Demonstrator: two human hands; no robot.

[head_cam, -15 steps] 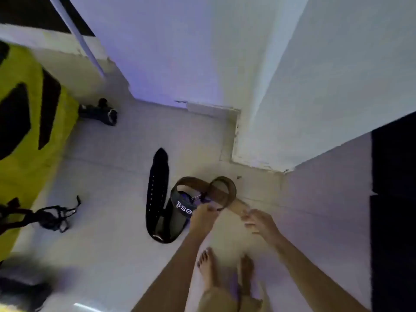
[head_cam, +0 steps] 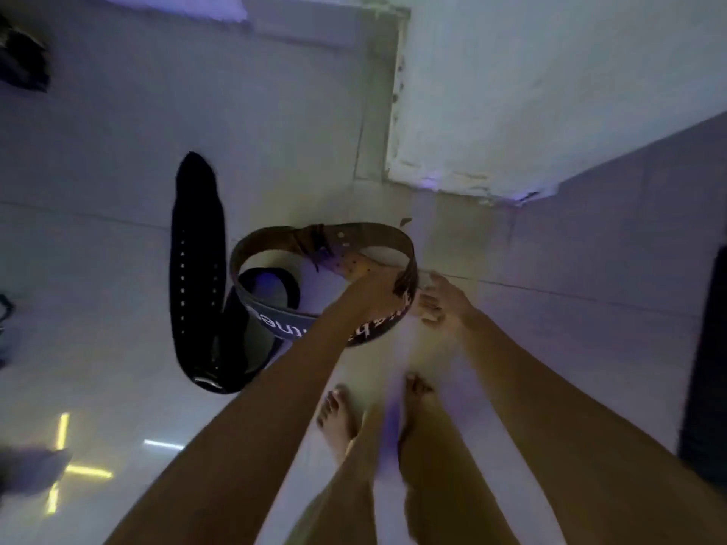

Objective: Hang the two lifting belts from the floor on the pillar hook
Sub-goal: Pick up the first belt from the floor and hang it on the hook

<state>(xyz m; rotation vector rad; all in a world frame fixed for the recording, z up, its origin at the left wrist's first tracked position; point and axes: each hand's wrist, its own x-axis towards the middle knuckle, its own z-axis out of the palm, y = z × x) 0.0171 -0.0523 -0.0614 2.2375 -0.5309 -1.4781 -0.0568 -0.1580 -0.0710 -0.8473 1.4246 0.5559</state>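
Note:
A brown belt with white lettering (head_cam: 275, 312) is buckled into a ring and hangs tilted just above the tiled floor. My left hand (head_cam: 375, 283) is shut on its right side, reaching in from the lower left. My right hand (head_cam: 438, 300) hovers with fingers apart just right of that same edge; whether it touches the belt is unclear. A long black belt with rows of holes (head_cam: 196, 249) lies on the floor to the left, its buckle end (head_cam: 204, 381) near me and partly under the brown ring. The white pillar base (head_cam: 491, 143) rises behind. No hook is in view.
My bare feet (head_cam: 338, 418) stand on the pale tiles just below the belts. A dark mat (head_cam: 704, 367) runs along the right edge. A dark blurred object (head_cam: 23, 64) lies at the top left. Yellow light reflections (head_cam: 63, 430) show on the floor at the lower left.
The brown belt has come up off the floor and opened into a wide ring in my left hand. My head has dropped closer to the floor.

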